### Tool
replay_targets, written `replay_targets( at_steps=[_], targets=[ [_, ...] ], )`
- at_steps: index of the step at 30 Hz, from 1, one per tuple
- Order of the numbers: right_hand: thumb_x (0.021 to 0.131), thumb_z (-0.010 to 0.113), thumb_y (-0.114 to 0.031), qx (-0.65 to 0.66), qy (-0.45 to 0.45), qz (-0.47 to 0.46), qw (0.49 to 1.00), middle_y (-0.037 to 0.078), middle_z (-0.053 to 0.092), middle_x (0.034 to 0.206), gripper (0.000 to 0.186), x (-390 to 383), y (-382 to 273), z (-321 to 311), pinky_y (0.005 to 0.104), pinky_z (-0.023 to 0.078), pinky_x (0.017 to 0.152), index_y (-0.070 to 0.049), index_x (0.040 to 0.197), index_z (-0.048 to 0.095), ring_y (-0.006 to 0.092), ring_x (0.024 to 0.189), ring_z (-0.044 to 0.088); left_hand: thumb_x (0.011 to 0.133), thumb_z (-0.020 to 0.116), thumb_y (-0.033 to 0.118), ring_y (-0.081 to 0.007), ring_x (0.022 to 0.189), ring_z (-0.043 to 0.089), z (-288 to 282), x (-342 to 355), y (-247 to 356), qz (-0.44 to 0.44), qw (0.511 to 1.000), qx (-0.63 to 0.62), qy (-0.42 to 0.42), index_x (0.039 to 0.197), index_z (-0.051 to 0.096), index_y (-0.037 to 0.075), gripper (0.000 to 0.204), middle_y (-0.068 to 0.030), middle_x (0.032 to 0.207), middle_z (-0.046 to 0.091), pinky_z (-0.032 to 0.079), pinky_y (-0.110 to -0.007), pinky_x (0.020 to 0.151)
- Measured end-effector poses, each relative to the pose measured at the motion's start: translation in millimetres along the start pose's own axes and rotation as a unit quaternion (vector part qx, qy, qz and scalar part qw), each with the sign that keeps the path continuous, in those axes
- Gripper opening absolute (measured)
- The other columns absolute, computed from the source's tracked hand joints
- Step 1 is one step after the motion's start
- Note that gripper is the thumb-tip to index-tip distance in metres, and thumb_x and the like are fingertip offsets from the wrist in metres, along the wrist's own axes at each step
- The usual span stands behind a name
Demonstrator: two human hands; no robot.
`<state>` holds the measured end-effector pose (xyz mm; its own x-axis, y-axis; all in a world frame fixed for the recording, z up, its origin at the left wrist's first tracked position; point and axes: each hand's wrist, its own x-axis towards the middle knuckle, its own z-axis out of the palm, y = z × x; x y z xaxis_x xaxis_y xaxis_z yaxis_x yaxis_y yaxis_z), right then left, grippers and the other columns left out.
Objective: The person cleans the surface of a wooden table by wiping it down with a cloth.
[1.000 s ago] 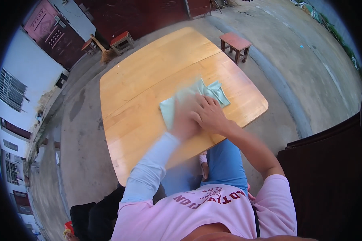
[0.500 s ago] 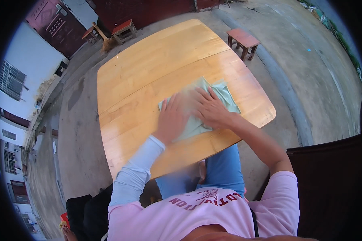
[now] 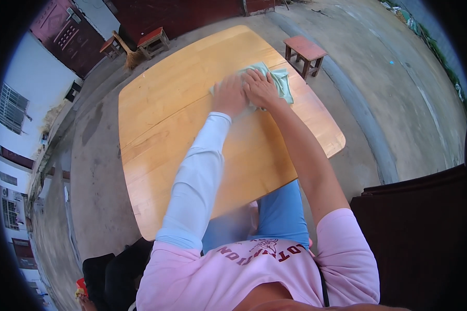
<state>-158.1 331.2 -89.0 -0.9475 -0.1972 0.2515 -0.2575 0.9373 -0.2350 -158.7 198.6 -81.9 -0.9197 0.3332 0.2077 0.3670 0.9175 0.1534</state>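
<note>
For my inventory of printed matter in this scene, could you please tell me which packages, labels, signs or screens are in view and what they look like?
No packages, signs or screens show.
Printed pink cotton T-shirt: worn by the person, bottom edge; dark red lettering arched over a small emblem.
Both hands press a pale green cloth on the light wooden table; neither bears print.

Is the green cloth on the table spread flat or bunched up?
Mostly flat. The green cloth lies on the wooden table, pressed under the left hand and right hand; the covered part cannot be told.
</note>
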Motion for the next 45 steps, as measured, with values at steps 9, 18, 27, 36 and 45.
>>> replay_targets(
  at_steps=[9,18,27,36,45],
  targets=[
    [0.096,0.042,-0.036,-0.028,0.058,-0.096,0.993,0.009,0.032,0.149,0.052,-134.6,-3.1,-3.5,0.0463,0.014,0.115,-0.011,0.141,0.038,0.025,0.14,0.026,0.093,0.047,0.031,-0.0302,0.137,0.03,-22.1,-116.4,13.4,0.162,0.986,-0.044,-0.001,0.139,0.04,0.005,0.053,-0.0135,0.145,0.037,0.02,-0.052,0.112],
    [0.09,0.051,-0.03,0.047,-0.02,-0.127,0.991,0.017,0.034,0.146,0.057,-240.5,-100.7,-34.1,0.0537,0.015,0.112,-0.003,0.139,0.039,0.0344,0.137,0.028,0.093,0.047,0.035,-0.0309,0.136,0.031,-65.1,-262.3,11.0,0.11,0.992,-0.048,-0.045,0.14,0.04,0.007,0.055,-0.0146,0.146,0.036,0.021,-0.05,0.111],
    [0.089,0.054,-0.031,0.124,-0.023,-0.32,0.939,0.018,0.038,0.141,0.055,-144.2,-168.6,21.2,0.0545,0.018,0.11,-0.004,0.135,0.042,0.0343,0.134,0.031,0.097,0.043,0.038,-0.0305,0.137,0.031,-67.9,-289.0,-86.6,-0.059,0.998,0.006,0.028,0.143,0.037,0.011,0.054,-0.0107,0.148,0.035,0.02,-0.05,0.112],
    [0.088,0.054,-0.027,0.169,0.048,-0.345,0.922,0.016,0.048,0.12,0.043,-52.9,-265.6,75.4,0.0513,0.031,0.097,-0.003,0.122,0.048,0.0321,0.115,0.043,0.093,0.048,0.031,-0.0267,0.133,0.036,-67.1,-265.3,-215.6,-0.104,0.989,0.056,0.085,0.138,0.043,0.014,0.048,-0.0083,0.143,0.041,0.026,-0.051,0.109],
    [0.092,0.046,-0.035,0.066,-0.079,-0.3,0.949,0.011,0.037,0.141,0.051,1.5,-293.6,87.5,0.052,0.02,0.11,-0.013,0.137,0.04,0.0307,0.135,0.028,0.094,0.046,0.025,-0.0339,0.139,0.025,-49.6,-222.5,-274.0,-0.128,0.983,-0.092,0.093,0.139,0.041,0.005,0.049,-0.0168,0.147,0.033,0.025,-0.039,0.112]
  ],
)
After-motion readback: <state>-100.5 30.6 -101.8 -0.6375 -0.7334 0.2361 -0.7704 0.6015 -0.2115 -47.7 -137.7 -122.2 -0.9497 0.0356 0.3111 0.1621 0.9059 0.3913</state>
